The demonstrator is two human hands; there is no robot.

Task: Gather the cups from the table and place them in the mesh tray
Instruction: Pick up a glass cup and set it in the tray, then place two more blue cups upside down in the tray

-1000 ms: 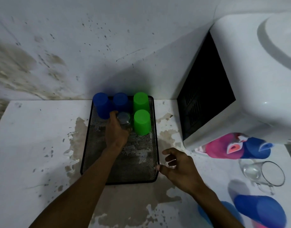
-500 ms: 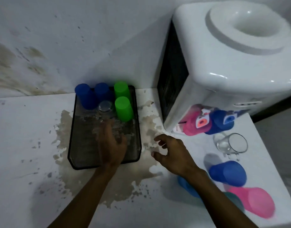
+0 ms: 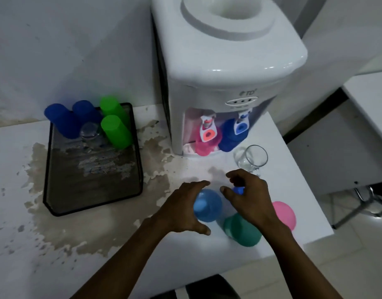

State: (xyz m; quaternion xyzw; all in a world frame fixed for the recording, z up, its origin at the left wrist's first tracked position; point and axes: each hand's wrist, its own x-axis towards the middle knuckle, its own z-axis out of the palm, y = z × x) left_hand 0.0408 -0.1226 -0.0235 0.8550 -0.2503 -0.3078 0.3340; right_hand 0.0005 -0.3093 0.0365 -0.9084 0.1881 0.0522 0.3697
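Observation:
The black mesh tray [image 3: 93,186] lies on the left of the table. At its far end stand two blue cups [image 3: 60,123], two green cups [image 3: 116,131] and a clear glass [image 3: 89,132], all upside down. My left hand [image 3: 181,209] is spread around a light blue cup [image 3: 208,205], thumb and fingers apart. My right hand [image 3: 250,197] curls over a dark blue cup [image 3: 239,190], which it mostly hides. A teal cup [image 3: 243,231] and a pink cup [image 3: 285,214] sit beside my right wrist. A glass cup [image 3: 251,158] lies on its side further back.
A white water dispenser [image 3: 224,72] stands behind the cups, with a pink cup [image 3: 204,146] and a blue cup [image 3: 230,140] under its taps. The stained white table [image 3: 78,244] ends just right of the cups. Chair legs [image 3: 362,203] show on the floor at right.
My left hand let go of the glass in the tray and moved right to the light blue cup. My right hand moved onto the dark blue cup. The view swung right.

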